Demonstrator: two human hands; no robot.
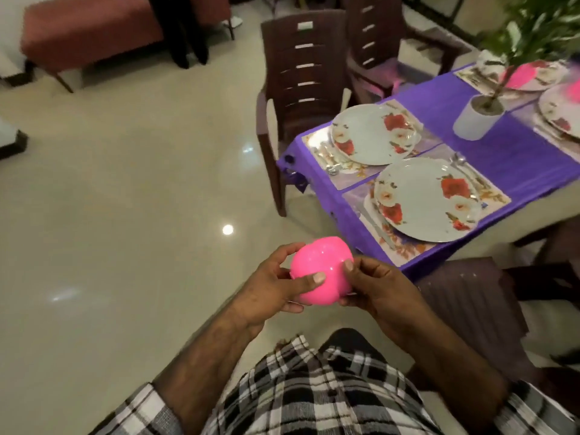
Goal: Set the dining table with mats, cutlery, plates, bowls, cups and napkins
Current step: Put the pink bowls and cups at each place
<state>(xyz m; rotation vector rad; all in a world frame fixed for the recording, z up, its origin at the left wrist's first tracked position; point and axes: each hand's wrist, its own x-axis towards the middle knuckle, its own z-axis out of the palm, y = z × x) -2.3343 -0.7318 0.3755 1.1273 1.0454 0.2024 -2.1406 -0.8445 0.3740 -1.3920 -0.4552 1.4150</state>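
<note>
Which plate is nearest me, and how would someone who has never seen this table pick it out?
Start at the purple table on the right, then find its near corner, closest to the hands holding the pink bowl. The nearest plate lies on a mat there, white with red flowers. Unlike the far plates, it carries no pink bowl, and it sits nearer than its bare twin.

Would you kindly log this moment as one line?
both hands: left hand, right hand hold pink bowl | near plates bare

Plates point(375, 133) on mats point(351, 166)
</note>
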